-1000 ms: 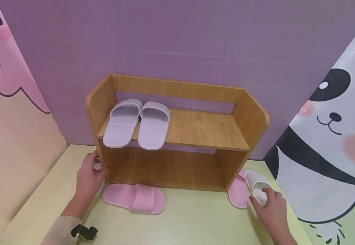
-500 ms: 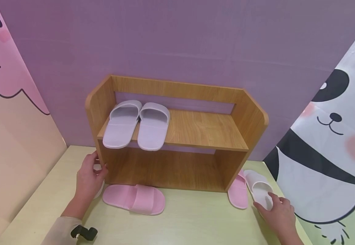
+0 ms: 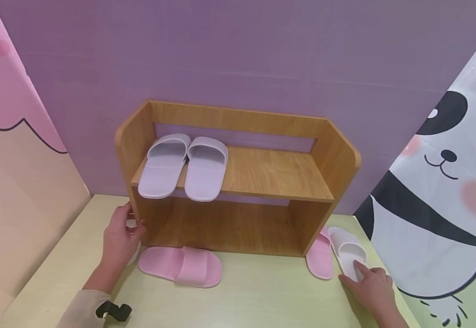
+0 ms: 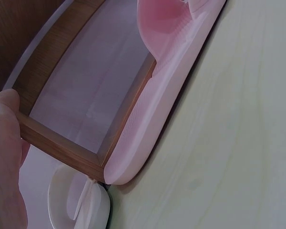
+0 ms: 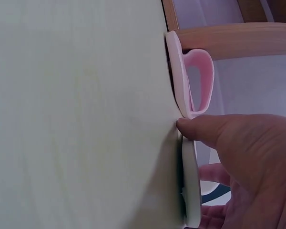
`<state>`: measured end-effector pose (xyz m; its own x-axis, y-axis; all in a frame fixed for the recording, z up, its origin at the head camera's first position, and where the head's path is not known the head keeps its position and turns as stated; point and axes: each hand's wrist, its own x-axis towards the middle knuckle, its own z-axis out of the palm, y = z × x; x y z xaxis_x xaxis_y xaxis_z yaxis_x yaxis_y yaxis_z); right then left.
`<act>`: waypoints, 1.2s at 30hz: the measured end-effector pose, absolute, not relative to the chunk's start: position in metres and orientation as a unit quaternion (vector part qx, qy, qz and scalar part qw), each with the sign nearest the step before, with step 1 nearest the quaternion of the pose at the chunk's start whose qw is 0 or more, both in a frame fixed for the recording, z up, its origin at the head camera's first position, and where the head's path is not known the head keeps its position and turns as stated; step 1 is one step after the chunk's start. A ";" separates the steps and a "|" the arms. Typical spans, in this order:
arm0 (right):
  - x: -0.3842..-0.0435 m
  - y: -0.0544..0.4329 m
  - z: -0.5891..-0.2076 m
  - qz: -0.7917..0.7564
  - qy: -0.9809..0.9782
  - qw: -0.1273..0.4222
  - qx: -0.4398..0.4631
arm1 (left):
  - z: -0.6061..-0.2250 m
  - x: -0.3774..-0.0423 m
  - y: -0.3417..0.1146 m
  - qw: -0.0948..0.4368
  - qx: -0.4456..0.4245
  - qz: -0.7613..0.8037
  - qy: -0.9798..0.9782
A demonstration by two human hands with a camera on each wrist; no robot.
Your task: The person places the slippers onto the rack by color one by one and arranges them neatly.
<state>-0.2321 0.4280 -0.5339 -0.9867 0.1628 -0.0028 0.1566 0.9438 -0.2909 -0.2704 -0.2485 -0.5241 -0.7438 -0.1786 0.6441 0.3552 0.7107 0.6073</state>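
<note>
My left hand (image 3: 119, 237) grips the front edge of the left side panel of a wooden shoe rack (image 3: 279, 175). At the far right, my right hand (image 3: 371, 289) pinches the heel end of a white slipper (image 3: 344, 239), thumb along its left edge and fingers over the sole. In the right wrist view this slipper (image 5: 192, 186) lies on the table, beside a pink slipper (image 5: 181, 71). Another pink slipper (image 3: 180, 266) lies sideways before the rack. A second white slipper (image 4: 93, 205), mostly hidden from the head camera, lies left of the rack.
Two pale lavender slippers (image 3: 162, 177) stand side by side on the upper shelf's left half, heels over the edge. A purple wall (image 3: 238, 54) rises behind the rack. A panda-printed panel (image 3: 439, 218) borders the light table (image 3: 262, 296) on the right.
My right hand has moved slightly right, from above the white slipper to its heel, and its fingers have come down onto the sole. The left hand stays on the rack.
</note>
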 end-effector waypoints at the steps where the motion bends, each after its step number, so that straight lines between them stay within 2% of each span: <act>1: -0.233 0.428 -0.534 0.146 -0.986 0.009 -0.080 | -0.524 -0.270 -0.248 0.353 -0.050 -0.377 -0.855; 6: -0.235 0.426 -0.532 0.154 -0.984 -0.013 -0.091 | -0.522 -0.268 -0.249 0.343 -0.043 -0.383 -0.857; 15: -0.234 0.419 -0.529 0.210 -0.967 -0.001 -0.143 | -0.521 -0.268 -0.248 0.337 -0.040 -0.384 -0.859; 22: -0.234 0.407 -0.524 0.234 -0.954 0.107 -0.157 | -0.520 -0.267 -0.247 0.345 -0.041 -0.384 -0.855; 29: -0.233 0.400 -0.520 0.277 -0.927 0.180 -0.176 | -0.520 -0.267 -0.246 0.336 -0.039 -0.381 -0.861; 36: -0.232 0.393 -0.512 0.296 -0.904 0.268 -0.155 | -0.520 -0.267 -0.247 0.337 -0.040 -0.376 -0.863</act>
